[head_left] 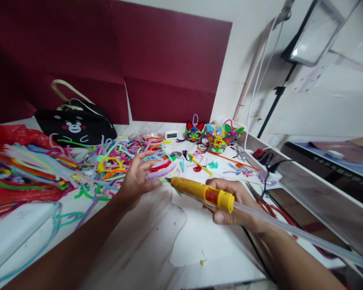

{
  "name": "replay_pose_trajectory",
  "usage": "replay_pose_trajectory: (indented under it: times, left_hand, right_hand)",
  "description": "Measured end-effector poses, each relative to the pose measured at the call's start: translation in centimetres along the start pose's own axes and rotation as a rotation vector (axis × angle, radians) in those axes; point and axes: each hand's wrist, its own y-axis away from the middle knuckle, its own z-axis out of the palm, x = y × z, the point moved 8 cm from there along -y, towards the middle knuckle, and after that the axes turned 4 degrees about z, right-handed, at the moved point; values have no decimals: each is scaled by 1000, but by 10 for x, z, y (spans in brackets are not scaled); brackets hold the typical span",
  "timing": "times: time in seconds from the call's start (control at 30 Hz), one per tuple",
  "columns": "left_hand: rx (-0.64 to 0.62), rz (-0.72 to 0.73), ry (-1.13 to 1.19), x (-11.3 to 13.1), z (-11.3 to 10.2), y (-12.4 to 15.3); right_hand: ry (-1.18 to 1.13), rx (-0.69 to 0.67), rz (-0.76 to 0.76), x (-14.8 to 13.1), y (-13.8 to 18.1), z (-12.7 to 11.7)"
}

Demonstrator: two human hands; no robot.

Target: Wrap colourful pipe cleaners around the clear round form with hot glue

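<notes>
A yellow hot glue gun (196,191) is gripped in my right hand (236,201), with a long clear glue stick (269,219) running out of its back end. Its nozzle points left, close to the fingers of my left hand (139,175). Those fingers are curled round a small piece of pipe-cleaner work (160,169) in lilac, red and white. Whether the nozzle touches the piece, I cannot tell. A white sheet (199,241) lies on the table below the gun, with a tiny yellow scrap (202,262) on it.
Heaped pipe cleaners (115,161) and a red plastic bag (24,139) cover the left side. At the back stand a black bag (75,125), a small digital clock (170,135) and several colourful animal-head ornaments (219,141). Pliers (257,195) and a phone (302,213) lie at right.
</notes>
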Motion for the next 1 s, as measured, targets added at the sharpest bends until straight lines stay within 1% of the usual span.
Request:
replay_pose_trajectory:
  times: [0.2, 0.47, 0.67, 0.83, 1.0]
  left_hand:
    - [-1, 10, 45, -1, 0, -1]
    - [-2, 10, 63, 0, -1, -1]
    - [5, 17, 60, 1, -2, -1]
    - [17, 15, 66, 3, -2, -2]
    - [3, 9, 80, 2, -1, -2]
  right_hand:
    - [5, 5, -24, -4, 0, -2]
    - [-53, 35, -22, 1, 0, -7]
    - [-60, 26, -16, 1, -1, -10]
    - [-69, 58, -34, 2, -1, -14]
    - [-46, 95, -16, 1, -2, -17]
